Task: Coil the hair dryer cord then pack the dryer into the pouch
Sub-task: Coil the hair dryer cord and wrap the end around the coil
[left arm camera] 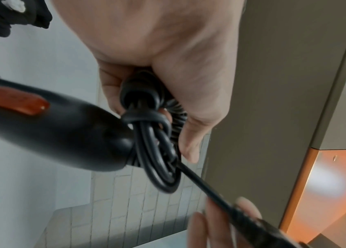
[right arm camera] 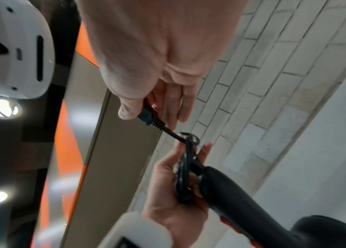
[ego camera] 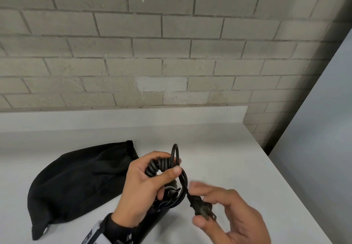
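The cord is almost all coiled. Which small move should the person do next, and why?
Probably tuck the plug through the coiled cord. The left hand grips the loops by the dryer handle, and only a short tail runs to the right hand, which pinches the plug.

Right hand [right arm camera: 153,94] pinches the plug [right arm camera: 149,117]; at six o'clock, left hand [right arm camera: 174,189] grips coiled cord [right arm camera: 183,181] beside the dryer [right arm camera: 238,198].

**Clearance around the counter**

Pouch [ego camera: 80,182] lies slumped at 9 o'clock, blocking that side. Brick wall [ego camera: 171,53] closes 12 o'clock behind a low backsplash [ego camera: 122,117]. Bare counter [ego camera: 219,148] between 12 and 3 o'clock gives passage; counter edge runs diagonally at 3 to 5 o'clock.
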Demonstrator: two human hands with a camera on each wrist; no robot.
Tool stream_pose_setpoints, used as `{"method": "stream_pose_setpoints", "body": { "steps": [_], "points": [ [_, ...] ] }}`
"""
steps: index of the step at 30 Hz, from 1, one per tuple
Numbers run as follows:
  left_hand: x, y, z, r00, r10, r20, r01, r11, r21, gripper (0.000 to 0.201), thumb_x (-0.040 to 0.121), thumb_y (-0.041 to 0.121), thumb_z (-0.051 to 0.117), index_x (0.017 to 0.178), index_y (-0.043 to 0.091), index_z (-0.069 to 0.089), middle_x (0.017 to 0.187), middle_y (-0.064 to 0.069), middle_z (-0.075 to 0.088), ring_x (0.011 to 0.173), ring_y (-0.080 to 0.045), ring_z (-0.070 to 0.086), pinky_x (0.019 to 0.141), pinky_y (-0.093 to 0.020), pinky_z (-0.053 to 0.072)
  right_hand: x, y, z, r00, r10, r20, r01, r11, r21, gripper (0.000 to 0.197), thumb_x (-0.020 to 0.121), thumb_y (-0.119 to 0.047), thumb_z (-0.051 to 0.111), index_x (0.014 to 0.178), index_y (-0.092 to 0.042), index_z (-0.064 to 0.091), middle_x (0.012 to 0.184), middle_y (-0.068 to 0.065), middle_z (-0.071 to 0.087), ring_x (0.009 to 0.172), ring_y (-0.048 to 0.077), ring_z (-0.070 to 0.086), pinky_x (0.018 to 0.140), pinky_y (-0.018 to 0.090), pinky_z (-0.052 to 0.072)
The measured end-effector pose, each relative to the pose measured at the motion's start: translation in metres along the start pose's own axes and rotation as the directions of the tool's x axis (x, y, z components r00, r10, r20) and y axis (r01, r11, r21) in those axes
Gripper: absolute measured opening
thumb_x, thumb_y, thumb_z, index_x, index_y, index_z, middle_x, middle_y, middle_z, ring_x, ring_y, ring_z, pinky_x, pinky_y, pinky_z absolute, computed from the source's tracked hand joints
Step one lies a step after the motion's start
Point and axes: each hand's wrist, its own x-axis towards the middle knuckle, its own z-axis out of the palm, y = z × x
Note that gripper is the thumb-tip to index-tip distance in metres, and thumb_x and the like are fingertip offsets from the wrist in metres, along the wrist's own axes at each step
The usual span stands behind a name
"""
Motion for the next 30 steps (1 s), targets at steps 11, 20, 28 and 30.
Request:
{"method": "stream_pose_setpoints", "body": {
  "steps": [11,20,28,30],
  "points": [
    [0.000,0.000,0.008,1.000,-0.013,0.000,0.013,0.999,-0.045,0.040,0.062,0.032,0.085,0.086,0.002,0.071,0.068,-0.019,0.060,0.045,-0.021,0.038,0.038,-0.019,0.034,0.011,-0.044,-0.022,0.913,0.274,0.301,-0.382,0.834,0.397,0.020,0.080,-0.040,0.077,0.088,-0.027,0.065,0.107,0.002,0.075,0.092,0.023,0.074,0.072,0.016,0.052],
    [-0.001,-0.003,0.016,0.986,-0.038,-0.164,0.022,0.995,-0.098,0.045,0.070,0.024,0.088,0.087,-0.006,0.059,0.077,-0.031,0.058,0.051,-0.023,0.043,0.047,-0.026,0.038,0.006,-0.014,0.009,0.791,0.345,0.505,-0.584,0.673,0.455,0.025,0.082,-0.047,0.072,0.092,-0.025,0.064,0.097,0.010,0.075,0.082,0.017,0.067,0.080,0.026,0.049],
    [-0.006,0.005,0.021,0.973,0.121,-0.194,-0.125,0.992,-0.007,0.022,0.074,0.016,0.081,0.082,0.005,0.064,0.066,-0.006,0.065,0.036,-0.021,0.042,0.036,-0.023,0.038,0.022,-0.001,0.019,0.844,0.532,0.066,-0.456,0.648,0.610,0.062,0.064,-0.068,0.075,0.093,-0.015,0.062,0.051,-0.005,0.038,0.053,0.016,0.038,0.060,0.028,0.043],
    [-0.008,0.007,0.021,0.971,0.146,-0.189,-0.144,0.989,0.024,0.023,0.074,0.019,0.086,0.081,0.011,0.066,0.067,-0.006,0.066,0.038,-0.019,0.044,0.037,-0.024,0.039,0.027,-0.002,0.018,0.845,0.535,0.000,-0.463,0.731,0.502,0.050,0.059,-0.045,0.082,0.095,-0.017,0.061,0.048,-0.007,0.034,0.049,0.015,0.035,0.057,0.025,0.041]
  ]
}}
